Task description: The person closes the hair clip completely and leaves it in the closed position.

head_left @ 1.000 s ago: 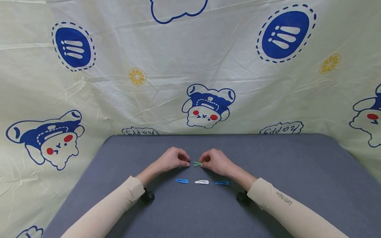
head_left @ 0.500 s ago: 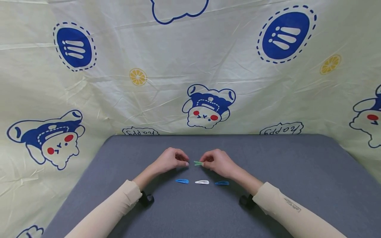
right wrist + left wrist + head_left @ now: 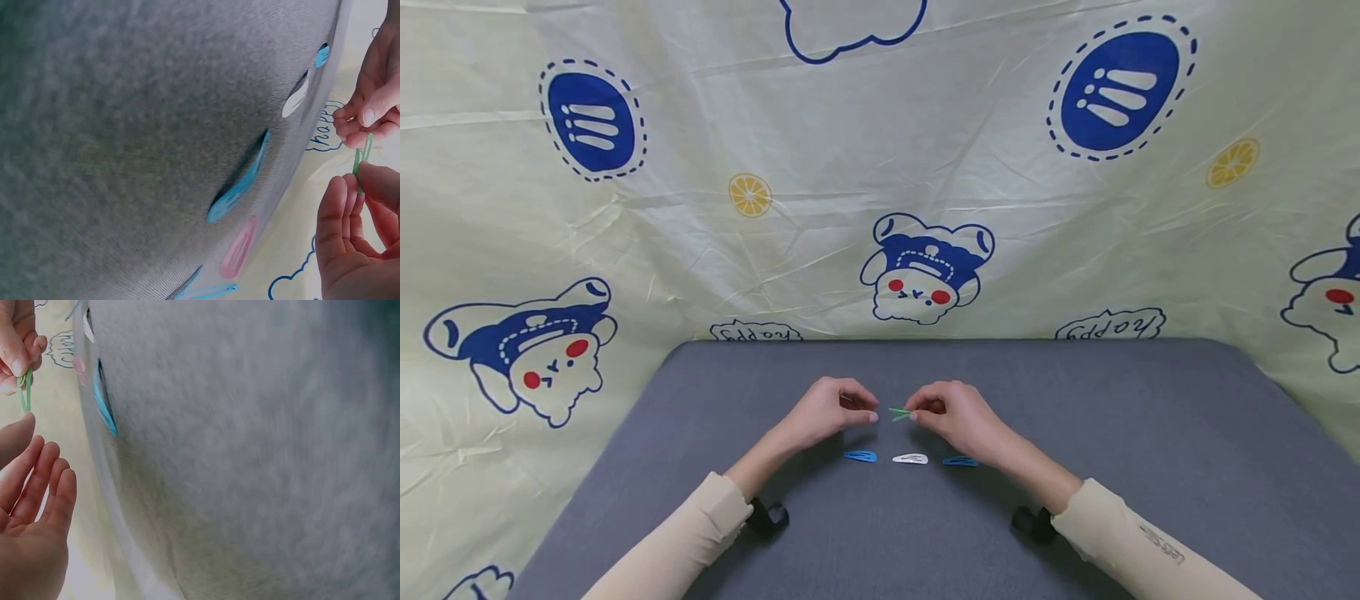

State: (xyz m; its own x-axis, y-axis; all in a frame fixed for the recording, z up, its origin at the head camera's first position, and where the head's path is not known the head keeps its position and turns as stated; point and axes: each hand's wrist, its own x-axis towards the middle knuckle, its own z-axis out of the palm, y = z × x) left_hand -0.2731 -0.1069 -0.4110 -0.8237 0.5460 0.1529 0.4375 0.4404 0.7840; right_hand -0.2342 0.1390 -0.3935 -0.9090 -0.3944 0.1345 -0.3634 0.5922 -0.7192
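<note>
Between the thumb and fingers of my right hand is a green snap hair clip, pinched by one end above the table. Its two arms stand spread apart, as the right wrist view also shows of the green clip. Facing it, my left hand holds nothing; its fingers are extended and slightly bent, with the thumb apart from them. A small gap separates the left fingertips from the clip in the head view. Nearer me lie a blue hair clip, a white hair clip and a darker blue hair clip.
In the right wrist view, a pink hair clip and another blue clip, partly cut off, also lie on the grey table; the head view does not show them. A printed cloth hangs behind the table.
My right forearm has swung outward to the right, and my left forearm has dropped slightly down and left. The green clip stays pinched in nearly the same spot; its arms look a little wider apart.
</note>
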